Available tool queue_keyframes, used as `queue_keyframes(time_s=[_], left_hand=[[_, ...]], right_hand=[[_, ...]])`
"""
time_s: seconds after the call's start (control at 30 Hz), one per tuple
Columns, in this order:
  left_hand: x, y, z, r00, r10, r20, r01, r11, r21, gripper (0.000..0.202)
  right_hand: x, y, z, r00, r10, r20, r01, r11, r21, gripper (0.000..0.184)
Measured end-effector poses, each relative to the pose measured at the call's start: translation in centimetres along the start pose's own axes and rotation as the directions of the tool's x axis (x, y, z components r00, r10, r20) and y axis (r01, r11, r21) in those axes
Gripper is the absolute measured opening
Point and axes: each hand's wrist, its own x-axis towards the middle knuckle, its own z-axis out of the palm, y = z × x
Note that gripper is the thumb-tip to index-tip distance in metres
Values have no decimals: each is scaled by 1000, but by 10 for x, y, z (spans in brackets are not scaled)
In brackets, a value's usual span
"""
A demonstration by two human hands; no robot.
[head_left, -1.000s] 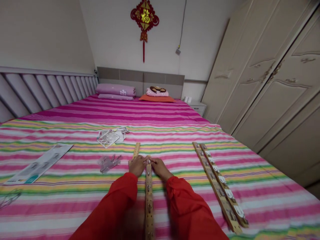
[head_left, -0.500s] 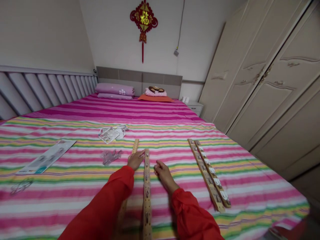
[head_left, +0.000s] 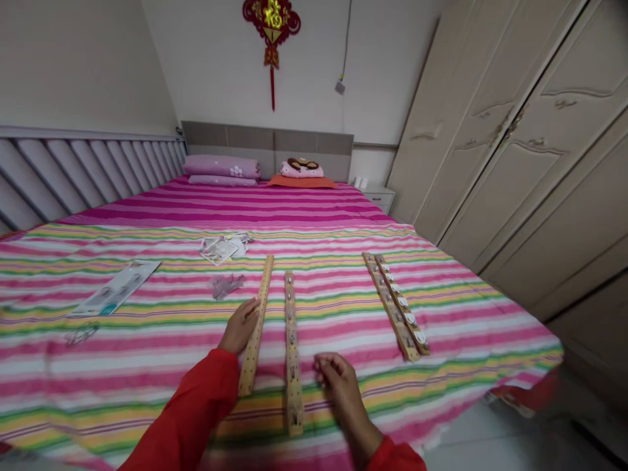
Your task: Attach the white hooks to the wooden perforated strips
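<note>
Two long wooden strips lie side by side on the striped bed in front of me. My left hand (head_left: 239, 326) rests against the left, bare wooden strip (head_left: 261, 292), its fingers loosely stretched and touching the strip's edge. The middle strip (head_left: 292, 366) carries a row of small metal hooks. My right hand (head_left: 337, 379) hovers just right of that strip's near end, fingers curled inward, with nothing visible in them. Both sleeves are red.
Two more strips with white-backed hooks (head_left: 395, 304) lie to the right. Loose clear hooks (head_left: 226, 285), opened packets (head_left: 223, 247) and a flat card package (head_left: 118, 294) lie to the left. The bed's foot edge (head_left: 471, 399) drops to the floor; a wardrobe (head_left: 530, 144) stands on the right.
Both hands left the far end of the hook strip and drew back toward me. The left hand now lies on the bare strip. The view has pulled back and swung right.
</note>
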Motion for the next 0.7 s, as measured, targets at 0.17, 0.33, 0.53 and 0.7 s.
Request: queue_keyframes(time_s=[0.17,0.33,0.53,0.7], left_hand=[[-20,-6,-3,978,-53,-200,28,992,-126,37],[-25,-1,1,949,-97,-299,38,980,-197,27],[-28,2,2,944,-97,-314,36,980,-195,23],[-27,-5,1,944,-83,-320,42,990,-133,21]], right_hand=[[-49,19,-8,997,73,-1,-73,997,13,37],[-79,23,-6,961,252,118,-265,958,108,36],[-90,21,8,901,322,289,-374,916,147,46],[-84,31,18,924,282,260,-341,914,221,36]])
